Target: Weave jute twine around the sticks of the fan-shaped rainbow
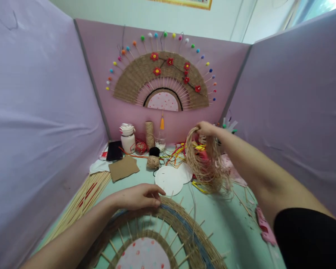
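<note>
A half-woven fan of thin sticks and twine lies on the green table in front of me. My left hand rests on its upper rim, fingers pressed down on the weave. My right hand is raised further back, closed on a loose bundle of tan raffia twine that hangs down to the table. A single strand runs from the bundle toward the fan.
A finished fan with red flowers and coloured pompoms hangs on the pink back wall. Beneath it stand a white bottle, a twine spool, twine balls, a glass, cardboard, white paper discs, coloured strips. Bamboo sticks lie left.
</note>
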The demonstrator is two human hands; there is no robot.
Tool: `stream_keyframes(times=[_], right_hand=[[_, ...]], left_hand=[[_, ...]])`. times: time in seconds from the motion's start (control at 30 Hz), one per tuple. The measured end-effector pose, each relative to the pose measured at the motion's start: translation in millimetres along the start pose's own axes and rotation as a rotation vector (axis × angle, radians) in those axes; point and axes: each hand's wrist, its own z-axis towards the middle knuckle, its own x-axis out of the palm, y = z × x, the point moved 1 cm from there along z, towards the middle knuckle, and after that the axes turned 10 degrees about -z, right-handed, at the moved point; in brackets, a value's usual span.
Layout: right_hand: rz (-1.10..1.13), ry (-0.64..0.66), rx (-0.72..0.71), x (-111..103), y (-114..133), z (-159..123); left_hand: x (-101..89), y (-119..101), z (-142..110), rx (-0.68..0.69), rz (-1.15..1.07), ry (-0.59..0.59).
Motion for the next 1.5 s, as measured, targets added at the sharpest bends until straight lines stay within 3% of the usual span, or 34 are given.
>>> stream_keyframes(times=[0.1, 0.2, 0.4, 0.6, 0.73, 0.87, 1.0, 1.2, 1.5], right_hand=[[-0.041, 0.034, 0.034, 55, 22, 20], [-0.065, 0.033, 0.088, 87, 29, 28], [-0.076, 0.0, 0.035, 100, 45, 37], [0.001, 0.097, -0.069, 118, 96, 41], [0.028, 0.101, -0.021, 137, 130, 42], [0.079, 0.093, 0.035, 149, 149, 46], [0.178, 0.084, 0.129, 150, 140, 51], [0.498, 0.016, 0.238, 133, 90, 52], [0.984, -0.118, 0.307, 108, 49, 36]], left_hand=[[-14.0, 10, -9, 0.002, -0.014, -0.095], [-27.2, 15, -14, -0.044, 0.002, -0.213], [-53.6, 32, 6, -0.064, 0.048, -0.505], [-74.8, 43, 57, -0.039, 0.227, -0.826], [-81.0, 46, 86, -0.039, 0.385, -0.91], [-82.5, 54, 103, -0.05, 0.42, -0.897], [-85.4, 60, 102, 0.018, 0.431, -0.867], [-100.9, 61, 75, 0.112, 0.346, -1.021], [-109.7, 65, 49, 0.099, -0.101, -1.149]])
